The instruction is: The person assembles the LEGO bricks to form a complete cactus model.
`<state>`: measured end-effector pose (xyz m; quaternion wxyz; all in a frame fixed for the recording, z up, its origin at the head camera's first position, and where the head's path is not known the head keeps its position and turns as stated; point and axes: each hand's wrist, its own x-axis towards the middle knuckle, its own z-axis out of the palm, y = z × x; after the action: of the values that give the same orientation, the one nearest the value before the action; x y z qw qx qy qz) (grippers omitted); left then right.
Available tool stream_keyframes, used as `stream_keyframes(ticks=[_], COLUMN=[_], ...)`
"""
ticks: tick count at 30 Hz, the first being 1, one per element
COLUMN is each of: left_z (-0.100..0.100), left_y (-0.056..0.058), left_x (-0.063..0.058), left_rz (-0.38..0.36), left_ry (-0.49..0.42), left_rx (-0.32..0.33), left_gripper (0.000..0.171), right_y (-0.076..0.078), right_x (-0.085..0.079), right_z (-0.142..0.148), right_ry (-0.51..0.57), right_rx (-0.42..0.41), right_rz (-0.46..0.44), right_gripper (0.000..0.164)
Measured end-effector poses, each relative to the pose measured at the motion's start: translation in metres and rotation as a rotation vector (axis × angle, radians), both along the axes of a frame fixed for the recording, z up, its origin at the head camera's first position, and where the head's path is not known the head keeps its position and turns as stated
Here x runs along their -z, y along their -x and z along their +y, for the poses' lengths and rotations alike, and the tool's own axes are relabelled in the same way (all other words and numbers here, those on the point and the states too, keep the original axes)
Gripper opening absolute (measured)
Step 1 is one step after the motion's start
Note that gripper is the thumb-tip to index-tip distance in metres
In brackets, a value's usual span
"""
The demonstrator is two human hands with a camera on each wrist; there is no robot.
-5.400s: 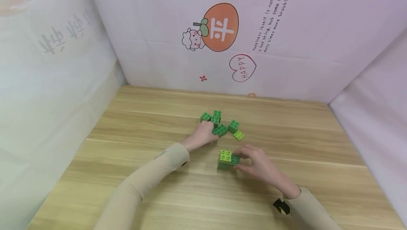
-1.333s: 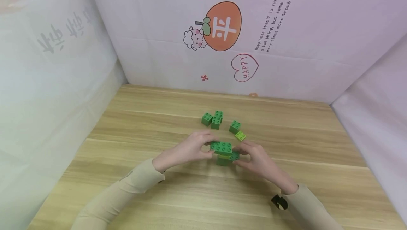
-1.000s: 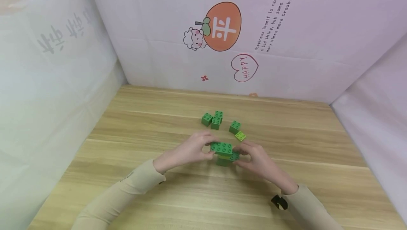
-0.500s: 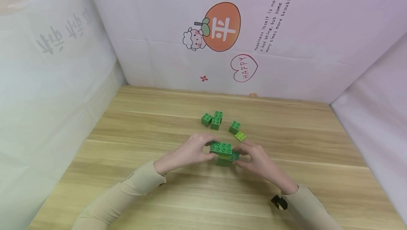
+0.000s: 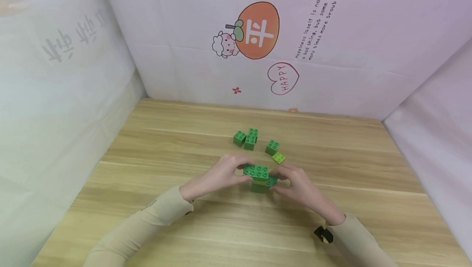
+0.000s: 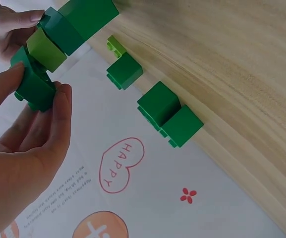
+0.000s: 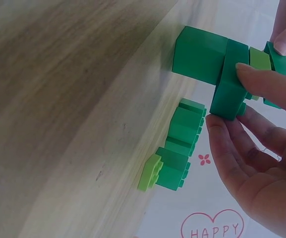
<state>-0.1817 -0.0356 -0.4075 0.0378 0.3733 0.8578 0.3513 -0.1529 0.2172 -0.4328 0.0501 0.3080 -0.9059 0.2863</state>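
My left hand (image 5: 226,176) pinches a long green building brick (image 5: 256,172) by its left end, thumb on the near side and fingers on the far side. That brick lies over a lime brick (image 6: 46,49), which tops a small stack; the left wrist view shows the long brick tilted against it. Under the lime brick, a darker green brick (image 7: 230,82) juts out to the right. My right hand (image 5: 298,187) grips its free end between thumb and fingers. At the bottom of the stack is a tall green block (image 7: 200,54), close over the wooden table.
Behind the hands, two green bricks (image 5: 239,138) (image 5: 250,140) stand close together. To their right a green brick (image 5: 272,147) has a flat lime brick (image 5: 278,158) beside it. A printed cloth (image 5: 199,74) hangs along the wooden table's (image 5: 177,129) back edge.
Over the longer span, my left hand has brought the long green brick from the back group onto the stack. My right hand stays on the darker brick; the last second shows only slight shifts.
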Motion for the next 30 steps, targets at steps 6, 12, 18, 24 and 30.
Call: stream_keyframes(ticks=[6, 12, 18, 24, 30], left_z=[0.0005, 0.0004, 0.0005, 0.0001, 0.0006], left_y=[0.0011, 0.0022, 0.0031, 0.0034, 0.0044], left_x=[0.0011, 0.0003, -0.0024, -0.0031, -0.0018], left_rz=[-0.011, -0.033, -0.044, -0.047, -0.030], left_ry=[-0.007, -0.012, 0.012, 0.007, -0.006], left_rx=[0.004, 0.005, 0.006, 0.012, 0.019], left_gripper=[0.031, 0.031, 0.034, 0.035, 0.036], right_y=[0.0010, 0.0018, 0.0020, 0.0016, 0.0018], right_x=[0.0004, -0.0001, -0.0006, -0.0019, -0.0010], right_z=[-0.0006, -0.0010, -0.0011, -0.0018, -0.0014], right_ry=[0.009, 0.006, -0.007, -0.017, -0.010], right_rx=[-0.006, -0.007, -0.009, -0.019, -0.017], right_rz=[0.007, 0.019, 0.009, 0.015, 0.020], right_gripper=[0.033, 0.033, 0.032, 0.032, 0.032])
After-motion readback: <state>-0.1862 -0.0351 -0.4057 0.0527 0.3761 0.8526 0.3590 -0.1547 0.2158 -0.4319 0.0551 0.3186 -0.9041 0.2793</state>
